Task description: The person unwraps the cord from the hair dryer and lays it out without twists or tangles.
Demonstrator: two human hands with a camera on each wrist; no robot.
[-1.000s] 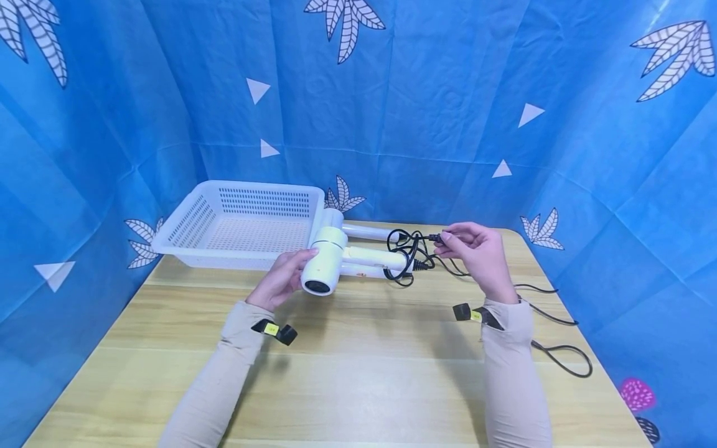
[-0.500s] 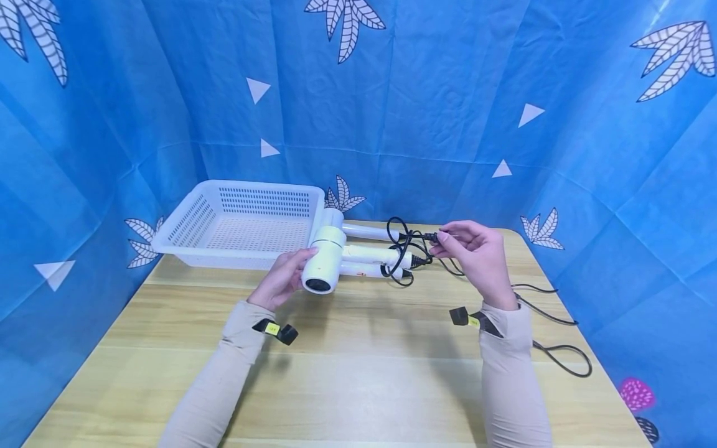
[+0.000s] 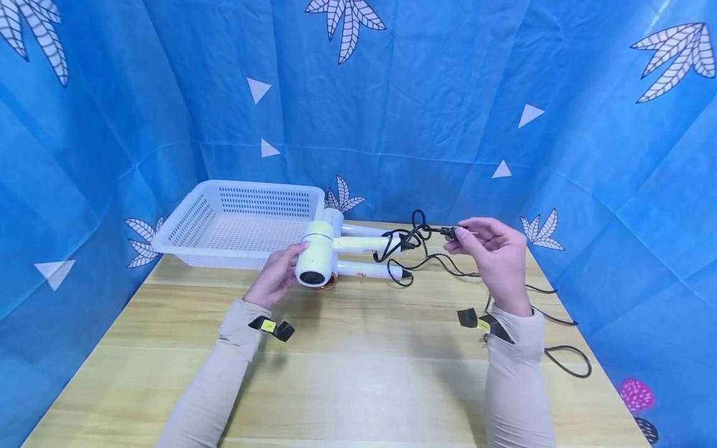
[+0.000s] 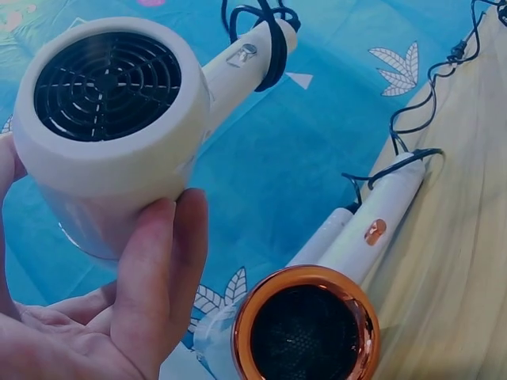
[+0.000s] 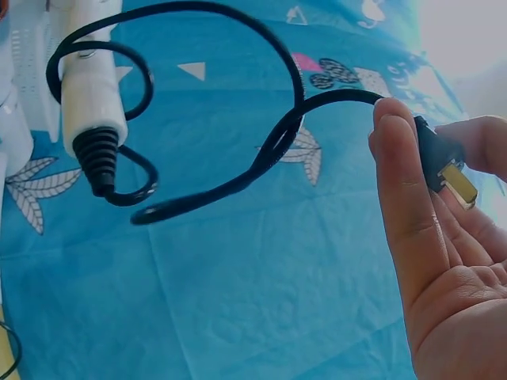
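My left hand [image 3: 274,277] grips a white hair dryer [image 3: 313,264] by its barrel, fingers curled around it in the left wrist view. It is raised above two other white dryers. Its black cord [image 5: 277,59] loops around the handle [image 5: 93,95] and runs to a plug [image 5: 437,154], which my right hand [image 3: 495,258] pinches between thumb and fingers. Gold prongs show on that plug. Below lies a second dryer [image 4: 360,237] with a copper-rimmed end. Behind it a third dryer [image 3: 361,230] is partly hidden.
A white slotted basket [image 3: 235,258] stands at the back left, close to the dryers. Loose black cords [image 3: 568,373] trail across the table's right side. Blue patterned curtains [image 3: 358,124] surround the wooden table [image 3: 358,398].
The held dryer has shifted slightly left and up, away from the dryers beneath, exposing the copper rim. My right hand has moved right with the plug, drawing out the cord.
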